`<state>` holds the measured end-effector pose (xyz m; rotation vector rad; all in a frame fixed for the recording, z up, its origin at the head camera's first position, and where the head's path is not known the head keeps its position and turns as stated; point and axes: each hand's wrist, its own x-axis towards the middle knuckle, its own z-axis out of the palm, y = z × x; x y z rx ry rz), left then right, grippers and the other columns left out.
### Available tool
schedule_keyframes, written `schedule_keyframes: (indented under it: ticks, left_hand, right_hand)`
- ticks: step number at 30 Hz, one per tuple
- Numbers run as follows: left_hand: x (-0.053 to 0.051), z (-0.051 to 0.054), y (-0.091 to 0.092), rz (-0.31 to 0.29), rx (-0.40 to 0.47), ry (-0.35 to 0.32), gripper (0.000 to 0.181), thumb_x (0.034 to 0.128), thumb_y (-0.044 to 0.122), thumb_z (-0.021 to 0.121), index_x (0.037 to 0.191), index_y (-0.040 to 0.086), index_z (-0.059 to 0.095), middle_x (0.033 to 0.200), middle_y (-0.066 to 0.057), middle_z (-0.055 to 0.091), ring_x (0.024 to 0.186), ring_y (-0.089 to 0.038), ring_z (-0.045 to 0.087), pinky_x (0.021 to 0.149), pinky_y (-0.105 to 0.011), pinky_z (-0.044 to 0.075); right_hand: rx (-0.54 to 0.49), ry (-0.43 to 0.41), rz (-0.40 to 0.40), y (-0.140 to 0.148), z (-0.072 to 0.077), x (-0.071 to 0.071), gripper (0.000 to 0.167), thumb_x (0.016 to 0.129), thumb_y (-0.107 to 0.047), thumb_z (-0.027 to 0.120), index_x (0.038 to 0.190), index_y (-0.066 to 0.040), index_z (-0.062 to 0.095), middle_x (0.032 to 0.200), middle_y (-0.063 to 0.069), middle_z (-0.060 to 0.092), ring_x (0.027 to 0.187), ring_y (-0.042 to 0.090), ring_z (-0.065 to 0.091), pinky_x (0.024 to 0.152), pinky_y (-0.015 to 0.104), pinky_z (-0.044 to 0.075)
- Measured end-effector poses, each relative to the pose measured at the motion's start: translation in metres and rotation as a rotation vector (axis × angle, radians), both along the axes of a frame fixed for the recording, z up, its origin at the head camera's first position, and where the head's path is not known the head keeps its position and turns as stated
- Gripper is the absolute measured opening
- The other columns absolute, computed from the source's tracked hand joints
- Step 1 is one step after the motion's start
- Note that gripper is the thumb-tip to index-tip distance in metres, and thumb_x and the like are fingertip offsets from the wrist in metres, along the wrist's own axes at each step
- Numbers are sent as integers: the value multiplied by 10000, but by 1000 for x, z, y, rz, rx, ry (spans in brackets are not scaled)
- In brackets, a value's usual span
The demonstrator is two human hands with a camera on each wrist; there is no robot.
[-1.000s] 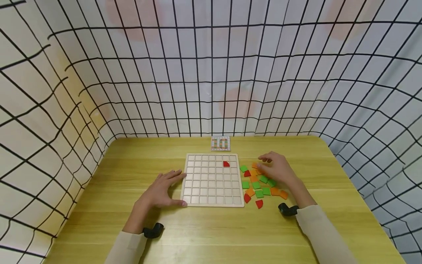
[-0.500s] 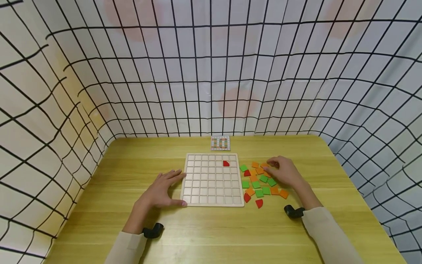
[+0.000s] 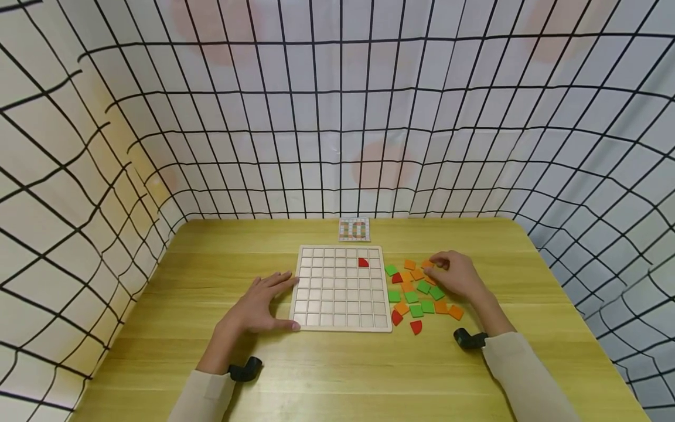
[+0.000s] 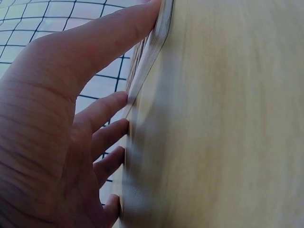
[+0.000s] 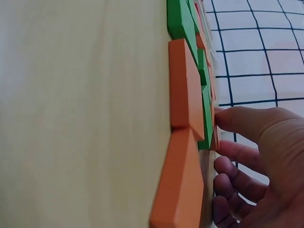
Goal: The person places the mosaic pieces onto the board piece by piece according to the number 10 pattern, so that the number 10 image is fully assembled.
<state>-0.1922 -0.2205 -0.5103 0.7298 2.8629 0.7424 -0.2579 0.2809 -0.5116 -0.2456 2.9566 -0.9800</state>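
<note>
A pale square board (image 3: 337, 329) with a grid of recesses lies mid-table, one red quarter-round piece (image 3: 363, 262) set near its upper right. My left hand (image 3: 259, 303) rests at the board's left side, fingers spread; its thumb touches the lower-left corner in the left wrist view (image 4: 164, 19). On the right, my right hand (image 3: 457, 274) is over the far right of a loose pile of tiles. Its thumb and index finger pinch an orange tile (image 3: 428, 264), partly hidden by the fingers. In the right wrist view the other fingers of the hand (image 5: 266, 161) are curled.
Green tiles (image 3: 416, 311), orange tiles (image 3: 456, 312) and red quarter-round pieces (image 3: 416, 327) lie scattered right of the board. A small patterned card (image 3: 354, 230) lies behind it. A white cloth wall with black grid lines (image 3: 337, 140) surrounds the wooden table (image 3: 327, 375).
My right hand has moved right and slightly toward me over the pile, its thumb and index finger coming to an orange tile. My left hand stays at the board.
</note>
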Motion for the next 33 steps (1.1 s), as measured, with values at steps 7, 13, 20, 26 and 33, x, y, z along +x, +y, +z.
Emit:
schedule_keyframes:
  ticks: [7, 13, 20, 26, 33]
  left_hand:
    - [-1, -1, 0, -4, -10, 7, 1064, 704, 736, 801, 1581, 256, 436, 1666, -56, 373, 1552, -363, 310, 1254, -695, 123]
    - [-1, -1, 0, -9, -5, 10, 1062, 705, 732, 803, 1579, 249, 442, 1664, -61, 376, 1551, -367, 312, 1252, -697, 123]
    - [1, 2, 0, -11, 1, 3, 1063, 707, 713, 811, 1582, 239, 437, 1666, -71, 371, 1553, -371, 304, 1254, -694, 119]
    - [2, 2, 0, -3, -11, -9, 1064, 710, 713, 806, 1587, 248, 426, 1672, -62, 359, 1560, -367, 289, 1261, -684, 113]
    - [2, 2, 0, -5, -19, -6, 1064, 715, 715, 802, 1590, 244, 421, 1676, -55, 352, 1563, -367, 283, 1262, -683, 109]
  right_hand:
    - [-17, -29, -49, -4, 5, 2, 430, 944, -344, 746, 1211, -9, 715, 1185, 201, 663, 1044, 339, 606, 894, 496, 545]
    - [-17, -18, -50, -2, 4, 2, 402, 948, -320, 749, 1202, -9, 732, 1168, 188, 680, 1021, 312, 633, 879, 489, 566]
    - [-10, 6, -15, 2, -1, -2, 407, 966, -321, 736, 1226, -7, 727, 1117, 155, 692, 987, 285, 646, 862, 470, 574]
    - [-35, 36, 34, 1, 1, -3, 412, 974, -333, 730, 1238, -18, 718, 1107, 141, 698, 1011, 297, 668, 903, 511, 585]
    - [-32, 43, 61, -9, 5, -7, 408, 954, -345, 755, 1228, -44, 732, 1112, 120, 718, 989, 259, 673, 877, 454, 588]
